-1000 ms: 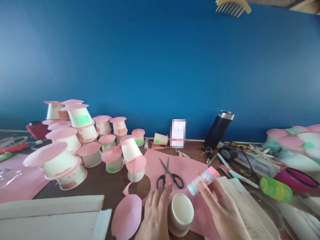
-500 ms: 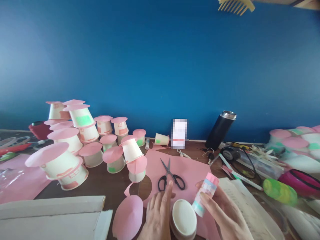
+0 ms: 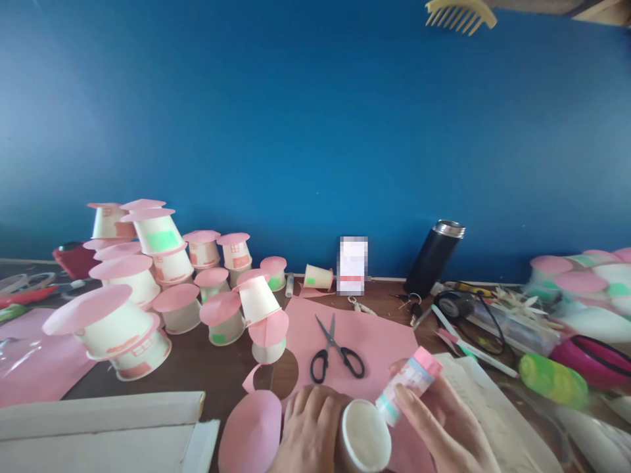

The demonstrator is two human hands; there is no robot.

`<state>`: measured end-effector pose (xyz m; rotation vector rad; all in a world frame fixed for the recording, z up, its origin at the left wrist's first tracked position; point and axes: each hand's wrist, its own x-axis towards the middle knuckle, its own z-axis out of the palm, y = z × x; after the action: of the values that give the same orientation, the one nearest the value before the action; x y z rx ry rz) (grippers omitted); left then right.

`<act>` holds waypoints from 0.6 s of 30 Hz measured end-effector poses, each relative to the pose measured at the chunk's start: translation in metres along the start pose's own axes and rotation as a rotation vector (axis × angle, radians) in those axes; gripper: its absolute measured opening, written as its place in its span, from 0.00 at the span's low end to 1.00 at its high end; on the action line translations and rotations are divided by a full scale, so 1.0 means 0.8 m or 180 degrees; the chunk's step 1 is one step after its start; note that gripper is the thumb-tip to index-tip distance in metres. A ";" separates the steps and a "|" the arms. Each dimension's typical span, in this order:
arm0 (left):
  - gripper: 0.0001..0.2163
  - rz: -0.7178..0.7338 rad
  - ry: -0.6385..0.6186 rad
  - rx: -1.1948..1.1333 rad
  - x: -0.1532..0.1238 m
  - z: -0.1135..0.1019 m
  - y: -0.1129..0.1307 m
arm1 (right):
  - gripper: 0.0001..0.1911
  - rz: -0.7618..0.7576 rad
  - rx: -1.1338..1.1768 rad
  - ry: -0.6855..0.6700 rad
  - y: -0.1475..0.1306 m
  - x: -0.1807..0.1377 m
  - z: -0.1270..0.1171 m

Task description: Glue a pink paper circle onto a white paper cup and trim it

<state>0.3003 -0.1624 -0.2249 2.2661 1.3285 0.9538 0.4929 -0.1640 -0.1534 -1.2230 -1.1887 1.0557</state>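
one cylindrical tube [image 3: 412, 380] in right hand [image 3: 446, 420], round paper cup [image 3: 366, 435]

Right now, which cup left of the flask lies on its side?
The cup just left of the pixelated rectangle; the pink-roofed cups farther left stand.

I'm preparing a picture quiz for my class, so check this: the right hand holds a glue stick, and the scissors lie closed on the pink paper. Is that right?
Not quite: the head view shows the scissors lying open, not closed, on the pink paper. The right hand does hold a glue stick.
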 end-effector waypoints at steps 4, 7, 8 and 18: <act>0.21 -0.0099 0.0186 0.0135 -0.004 0.009 0.004 | 0.16 -0.0115 -0.0277 -0.0170 0.008 -0.003 0.001; 0.22 -0.0067 0.0247 0.0156 -0.006 0.014 0.005 | 0.16 -0.0207 -0.0658 -0.0014 0.017 -0.005 -0.002; 0.21 -0.0046 0.0249 0.0137 -0.005 0.014 0.005 | 0.17 -0.0236 -0.0764 0.0051 0.020 -0.006 -0.004; 0.22 0.0080 0.0075 0.0031 0.006 0.007 0.003 | 0.20 -0.0189 -0.0918 0.0302 0.007 0.001 0.004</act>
<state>0.3074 -0.1594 -0.2257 2.2906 1.3202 0.9874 0.4897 -0.1625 -0.1593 -1.4336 -1.3266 0.7916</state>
